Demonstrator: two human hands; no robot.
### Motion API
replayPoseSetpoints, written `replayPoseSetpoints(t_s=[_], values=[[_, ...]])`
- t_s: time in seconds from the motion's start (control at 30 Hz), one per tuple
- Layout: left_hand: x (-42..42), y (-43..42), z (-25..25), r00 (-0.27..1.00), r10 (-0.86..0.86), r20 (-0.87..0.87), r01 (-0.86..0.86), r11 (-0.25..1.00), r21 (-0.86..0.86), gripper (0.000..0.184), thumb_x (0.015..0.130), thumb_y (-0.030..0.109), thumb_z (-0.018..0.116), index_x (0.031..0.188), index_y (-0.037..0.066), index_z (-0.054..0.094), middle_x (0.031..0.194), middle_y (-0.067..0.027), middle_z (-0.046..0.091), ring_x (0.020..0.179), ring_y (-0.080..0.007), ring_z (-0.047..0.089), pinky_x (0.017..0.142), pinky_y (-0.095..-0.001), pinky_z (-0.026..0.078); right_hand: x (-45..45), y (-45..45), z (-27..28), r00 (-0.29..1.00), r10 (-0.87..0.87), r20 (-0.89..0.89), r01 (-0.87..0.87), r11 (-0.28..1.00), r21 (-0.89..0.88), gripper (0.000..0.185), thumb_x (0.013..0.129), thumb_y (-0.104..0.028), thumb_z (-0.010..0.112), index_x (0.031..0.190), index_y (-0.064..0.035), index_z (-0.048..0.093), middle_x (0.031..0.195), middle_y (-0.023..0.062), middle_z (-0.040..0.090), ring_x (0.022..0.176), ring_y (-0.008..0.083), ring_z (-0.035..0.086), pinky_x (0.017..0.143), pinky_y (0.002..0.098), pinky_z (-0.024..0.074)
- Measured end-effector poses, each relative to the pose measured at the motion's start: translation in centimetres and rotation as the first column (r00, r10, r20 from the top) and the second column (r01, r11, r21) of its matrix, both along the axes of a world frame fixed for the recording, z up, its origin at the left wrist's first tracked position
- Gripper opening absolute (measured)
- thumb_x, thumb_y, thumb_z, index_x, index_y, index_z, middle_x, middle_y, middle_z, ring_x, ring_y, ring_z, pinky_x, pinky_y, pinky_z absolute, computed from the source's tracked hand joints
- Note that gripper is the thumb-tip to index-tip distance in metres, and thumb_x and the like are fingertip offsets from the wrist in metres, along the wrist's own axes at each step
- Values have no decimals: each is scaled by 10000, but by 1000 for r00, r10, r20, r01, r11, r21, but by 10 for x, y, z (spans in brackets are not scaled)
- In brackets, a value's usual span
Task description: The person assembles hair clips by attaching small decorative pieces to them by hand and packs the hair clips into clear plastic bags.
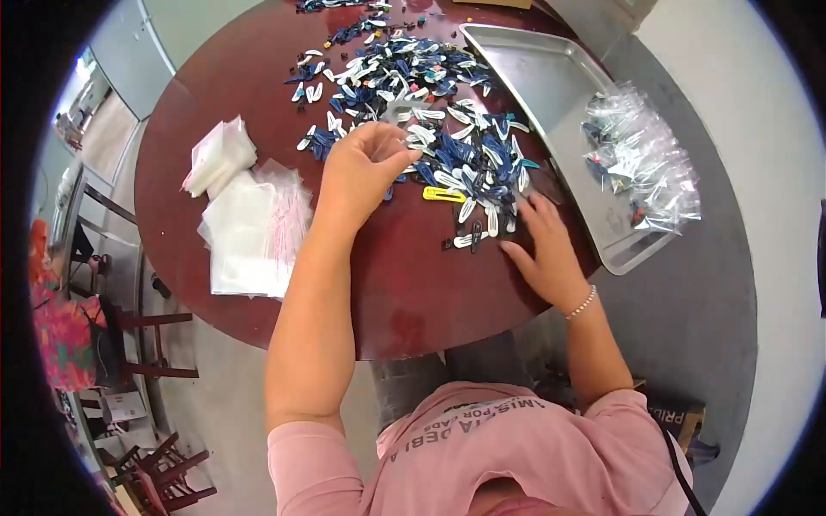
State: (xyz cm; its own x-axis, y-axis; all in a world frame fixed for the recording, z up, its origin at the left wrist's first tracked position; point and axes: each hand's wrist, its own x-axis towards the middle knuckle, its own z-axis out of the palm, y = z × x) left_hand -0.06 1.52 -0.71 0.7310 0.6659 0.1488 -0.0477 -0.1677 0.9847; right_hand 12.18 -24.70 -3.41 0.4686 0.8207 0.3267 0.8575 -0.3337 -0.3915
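My left hand [361, 168] is closed in a pinch on a clear plastic bag [403, 112], at the near left side of a heap of hair clips [456, 142]. The bag is see-through, so its edges are hard to make out. White and dark blue snap clips make up most of the heap. My right hand [551, 254] rests at the heap's right edge, fingers apart and holding nothing, close to several white clips. Between my hands lie a yellow clip [443, 194] and a black clip [476, 236].
Stacks of clear bags [245, 236] lie left on the round dark red table [413, 301]. A metal tray [551, 95] at the right holds filled clear packets [645, 159]. More small clips [357, 30] are scattered at the far side. Wooden stools [168, 473] stand on the floor lower left.
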Motion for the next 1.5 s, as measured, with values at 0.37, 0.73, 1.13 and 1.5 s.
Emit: replayPoseSetpoints(t_s=[0.37,0.73,1.13,1.5], values=[[-5,13,-1,978,147,144,-138,988,-73,297,744,122,771,966,-25,638,836,-61,674,755,-115,622,686,-252,491,13,64,52,994,-22,108,52,960,-276,273,881,-264,619,958,-4,646,929,190,652,844,365,628,743,420,492],[-4,26,-4,879,317,355,-157,898,-411,243,762,91,753,936,-6,613,857,-37,644,750,-81,572,683,-223,466,93,222,17,998,-26,-62,31,996,80,450,821,-315,680,1153,-25,587,1035,199,649,967,356,625,830,416,490],[-7,30,0,915,286,284,-127,873,-470,284,788,77,735,1020,-34,613,939,-64,656,850,-103,597,768,-228,461,68,283,2,990,-126,-70,116,985,-131,812,684,-427,763,1259,52,446,1225,281,526,1131,414,536,966,421,448],[-11,45,-4,897,358,259,-238,885,-400,248,781,81,745,967,-23,619,881,-44,653,797,-81,589,722,-218,462,16,208,24,931,365,4,-363,926,99,285,726,-120,674,985,-48,578,972,138,604,902,305,598,798,362,481]])
